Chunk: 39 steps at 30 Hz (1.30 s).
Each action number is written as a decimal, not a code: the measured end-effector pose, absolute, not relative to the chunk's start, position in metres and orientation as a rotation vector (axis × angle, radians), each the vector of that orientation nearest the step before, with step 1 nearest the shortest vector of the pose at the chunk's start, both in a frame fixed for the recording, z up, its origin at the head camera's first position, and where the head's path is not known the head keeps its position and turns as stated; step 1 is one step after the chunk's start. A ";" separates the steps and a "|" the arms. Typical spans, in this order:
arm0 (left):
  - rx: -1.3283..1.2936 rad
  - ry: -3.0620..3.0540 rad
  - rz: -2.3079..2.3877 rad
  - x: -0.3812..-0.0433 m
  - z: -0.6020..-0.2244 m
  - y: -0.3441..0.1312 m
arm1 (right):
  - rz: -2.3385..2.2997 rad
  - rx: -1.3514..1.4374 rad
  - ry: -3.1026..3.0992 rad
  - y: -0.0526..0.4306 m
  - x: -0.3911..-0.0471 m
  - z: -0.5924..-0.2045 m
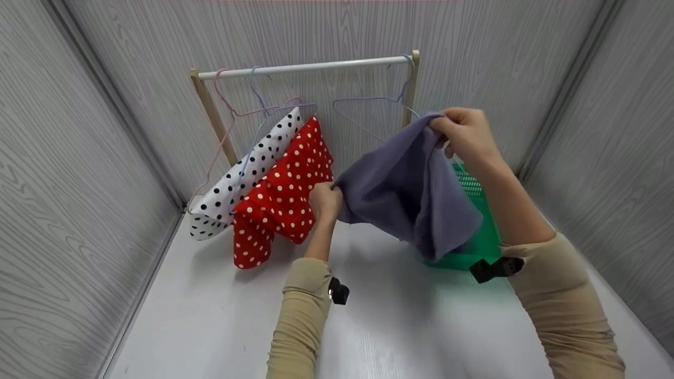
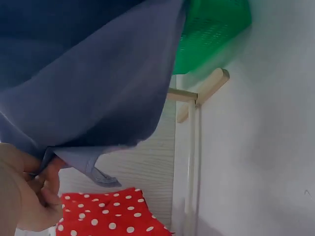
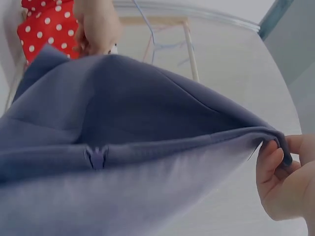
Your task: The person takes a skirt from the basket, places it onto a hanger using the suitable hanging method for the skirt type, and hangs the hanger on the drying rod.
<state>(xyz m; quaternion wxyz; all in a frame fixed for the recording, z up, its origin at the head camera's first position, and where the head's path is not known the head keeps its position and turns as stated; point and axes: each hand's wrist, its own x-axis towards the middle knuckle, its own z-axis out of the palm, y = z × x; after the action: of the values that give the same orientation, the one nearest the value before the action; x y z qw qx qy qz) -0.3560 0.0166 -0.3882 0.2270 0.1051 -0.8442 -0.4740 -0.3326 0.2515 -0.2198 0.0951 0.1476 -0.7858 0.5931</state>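
Observation:
A purple zippered cushion cover [image 1: 389,173] is stretched between my two hands above the white table. My left hand [image 1: 325,201] pinches its left edge, just in front of a red polka-dot cloth [image 1: 292,184]. Higher up on the right, my right hand [image 1: 467,134] grips the opposite corner between thumb and fingers. The right wrist view shows the cover's mouth gaping, with a zipper slider [image 3: 97,158] on the near edge. Behind the cover, a blue-purple hanger [image 1: 363,99] hangs at the rack's right end, its lower part partly hidden.
A clothes rack with a white rail [image 1: 316,67] stands at the back. On its left, a pink hanger [image 1: 224,100] and a blue hanger [image 1: 258,95] carry the red cloth and a white black-dotted cloth [image 1: 263,152]. A green basket [image 1: 487,231] sits at right, partly behind the cover.

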 end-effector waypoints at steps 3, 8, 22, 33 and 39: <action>0.290 -2.315 -1.550 -0.355 -0.395 0.011 | 1.809 0.490 -2.382 0.232 -0.330 -0.227; 0.150 -2.366 -1.563 -0.344 -0.415 0.011 | 1.744 0.496 -2.470 0.207 -0.334 -0.252; -0.169 -2.374 -1.310 -0.281 -0.466 0.061 | 1.884 0.238 -2.400 0.167 -0.346 -0.327; 0.113 -2.281 -1.734 -0.268 -0.461 0.077 | 1.774 0.292 -2.436 0.160 -0.352 -0.343; 0.125 -2.235 -1.720 -0.273 -0.439 0.059 | 1.482 0.561 -2.670 0.180 -0.352 -0.353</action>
<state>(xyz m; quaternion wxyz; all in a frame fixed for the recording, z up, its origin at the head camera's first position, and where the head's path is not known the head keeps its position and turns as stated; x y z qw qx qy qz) -0.2731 0.0593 -0.4394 0.1587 0.0436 -0.7817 -0.6015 -0.3521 0.1804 -0.3535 0.0185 0.1807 -0.8598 0.4773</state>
